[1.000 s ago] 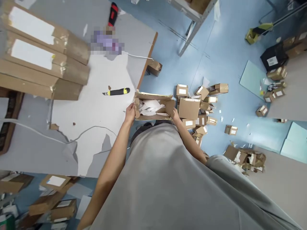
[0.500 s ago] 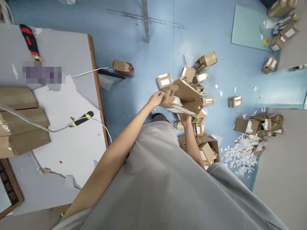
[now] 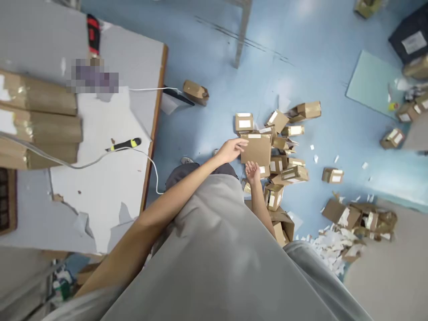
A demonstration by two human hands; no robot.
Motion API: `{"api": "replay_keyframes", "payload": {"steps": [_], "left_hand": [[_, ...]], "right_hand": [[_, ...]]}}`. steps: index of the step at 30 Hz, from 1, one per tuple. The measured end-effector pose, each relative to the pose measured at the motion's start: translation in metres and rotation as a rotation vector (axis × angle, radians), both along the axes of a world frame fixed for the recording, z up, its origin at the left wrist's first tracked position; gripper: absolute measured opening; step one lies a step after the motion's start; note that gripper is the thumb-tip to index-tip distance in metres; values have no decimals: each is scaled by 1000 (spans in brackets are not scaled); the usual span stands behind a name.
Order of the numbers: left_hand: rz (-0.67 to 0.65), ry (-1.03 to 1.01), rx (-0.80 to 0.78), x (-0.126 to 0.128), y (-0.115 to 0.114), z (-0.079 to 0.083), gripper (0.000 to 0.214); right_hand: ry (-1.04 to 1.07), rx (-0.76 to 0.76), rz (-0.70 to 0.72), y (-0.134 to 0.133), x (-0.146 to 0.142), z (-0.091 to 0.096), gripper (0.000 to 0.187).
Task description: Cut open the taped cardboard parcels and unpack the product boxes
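A brown cardboard box [image 3: 256, 150] lies with a broad flat side facing up, among smaller boxes in front of me. My left hand [image 3: 231, 150] is at its left edge, fingers stretched and slightly apart, the tips overlapping the cardboard in view. Whether they touch it I cannot tell. Just below the box's near edge is my right hand [image 3: 253, 172], palm up with loosely curled, parted fingers and nothing in it. Several small labelled boxes, such as the taped box [image 3: 244, 121], lie on the floor around.
To my left stands a table [image 3: 129, 58] with long cartons [image 3: 43, 125], a black-and-yellow cutter [image 3: 125, 144], a red-and-black tool [image 3: 94, 34] and a white cable [image 3: 152, 162]. Paper scraps [image 3: 331, 249] and torn boxes [image 3: 361, 218] lie to the right. A metal leg [image 3: 242, 40] stands ahead.
The cardboard box was held tilted and open between both hands. Now it lies flat on the pile, and both hands have loosened from it. The camera view has turned and shifted.
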State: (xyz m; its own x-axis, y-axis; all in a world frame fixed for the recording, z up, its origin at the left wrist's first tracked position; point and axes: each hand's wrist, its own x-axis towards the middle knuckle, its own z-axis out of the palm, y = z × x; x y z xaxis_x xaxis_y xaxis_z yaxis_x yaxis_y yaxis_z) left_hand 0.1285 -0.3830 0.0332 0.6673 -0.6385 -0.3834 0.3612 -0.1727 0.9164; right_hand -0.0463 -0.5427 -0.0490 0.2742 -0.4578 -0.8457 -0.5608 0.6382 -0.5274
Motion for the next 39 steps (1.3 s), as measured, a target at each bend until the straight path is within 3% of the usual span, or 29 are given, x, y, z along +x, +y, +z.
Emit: {"api": "replay_keyframes", "payload": {"steps": [3,7,10,14,20,26,29,33,36,39], "left_hand": [[361,98,121,8,86,-1,54],[846,216,169,-10,189,13,62],[1162,251,149,-33,246,23,65],[1475,234,136,-55,299,30,64],[1705,224,67,-67,355,33,67],[1846,216,-10,-76,420,36,69],[1898,204,-11,-82,455,36,68],[1907,175,-28,-83,490,41,67],[1923,156,-40,-79,505,50,66],[1956,149,-44,-72,510,61,66]], "right_hand": [[-46,95,248,39,56,-7,24],[-103,169,592,98,111,-5,27],[-150,182,825,137,142,2,34],[-209,157,1074,183,182,12,38],[-325,86,1376,268,245,32,38],[-453,-33,1555,395,298,53,44],[-615,-238,1652,458,323,62,52],[-905,-635,1783,529,365,75,63],[-957,-865,1844,579,402,82,75],[-933,-950,1908,619,437,82,89]]}}
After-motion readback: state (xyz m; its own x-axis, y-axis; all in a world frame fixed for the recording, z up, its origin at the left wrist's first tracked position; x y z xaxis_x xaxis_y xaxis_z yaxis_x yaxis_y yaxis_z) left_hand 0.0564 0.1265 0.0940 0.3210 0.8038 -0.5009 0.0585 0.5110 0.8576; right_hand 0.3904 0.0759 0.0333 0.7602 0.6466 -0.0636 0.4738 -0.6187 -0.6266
